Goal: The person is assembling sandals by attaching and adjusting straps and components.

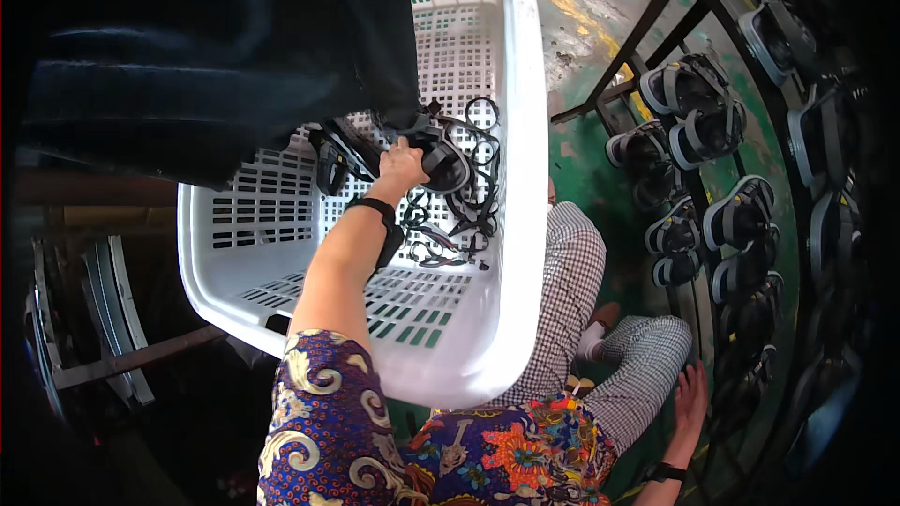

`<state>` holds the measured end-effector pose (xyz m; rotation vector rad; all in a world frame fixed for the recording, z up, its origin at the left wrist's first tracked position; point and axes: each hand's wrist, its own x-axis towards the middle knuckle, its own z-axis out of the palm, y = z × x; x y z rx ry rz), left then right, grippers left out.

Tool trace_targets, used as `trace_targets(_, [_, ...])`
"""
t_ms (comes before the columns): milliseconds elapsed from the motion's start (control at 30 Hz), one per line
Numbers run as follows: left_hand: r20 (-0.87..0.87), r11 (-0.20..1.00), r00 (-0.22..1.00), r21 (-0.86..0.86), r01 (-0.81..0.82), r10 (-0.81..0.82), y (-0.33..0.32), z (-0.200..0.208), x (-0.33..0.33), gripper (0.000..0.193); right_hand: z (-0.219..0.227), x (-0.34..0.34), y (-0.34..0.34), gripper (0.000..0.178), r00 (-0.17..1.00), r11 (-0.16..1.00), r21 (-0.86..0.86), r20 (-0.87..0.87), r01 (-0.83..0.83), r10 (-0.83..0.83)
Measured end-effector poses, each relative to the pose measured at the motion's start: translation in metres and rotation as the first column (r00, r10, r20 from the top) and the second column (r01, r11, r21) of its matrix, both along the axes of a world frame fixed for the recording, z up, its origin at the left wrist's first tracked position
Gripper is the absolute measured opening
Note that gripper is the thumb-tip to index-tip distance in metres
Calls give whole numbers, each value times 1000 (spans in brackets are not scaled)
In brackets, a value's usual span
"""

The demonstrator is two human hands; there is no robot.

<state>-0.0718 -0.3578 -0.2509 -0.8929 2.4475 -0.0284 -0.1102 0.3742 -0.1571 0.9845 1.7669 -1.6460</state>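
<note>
The left grip (401, 167) is seen closed over a black sandal (439, 157) inside the tilted white basket (525, 178), the sandal's long axis running right from the fingers toward the strap heap (459, 220). The right hand (692, 400) is spread flat, well apart, low beside the sandal rack (698, 145).

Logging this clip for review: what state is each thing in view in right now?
Left hand: inside the basket, gripping a black sandal.
Black sandal: held, lifted over the strap pile.
White plastic basket: tipped, nearly empty.
Loose black straps: tangled in a heap against the basket wall.
Right hand: open, resting low by the rack.
Metal rack: loaded with rows of sandals.
</note>
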Motion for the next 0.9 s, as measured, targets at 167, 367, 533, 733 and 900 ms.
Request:
trace_targets(167, [-206,847,970,532,-1,130,-17,73,6,49,61,-12,-96,39,959,978,-65,-222,-197,178])
trace_targets(367, [-236,235,594,969,81,769,34,238,32,28,118,2,-186,34,812,875,-134,-457,-465,361])
trace_targets(533, [-300,138,302,878,459,905,141,358,51,20,160,26,-250,49,466,572,-132,-738,-809,488])
trace_targets(733, [-224,-106,308,625,774,924,284,422,54,19,189,58,-312,101,-27,769,249,-957,-588,288])
trace_targets(900, [-154,-256,465,668,699,872,372,403,65,18,165,53,-279,65,647,616,-720,-641,-320,-413])
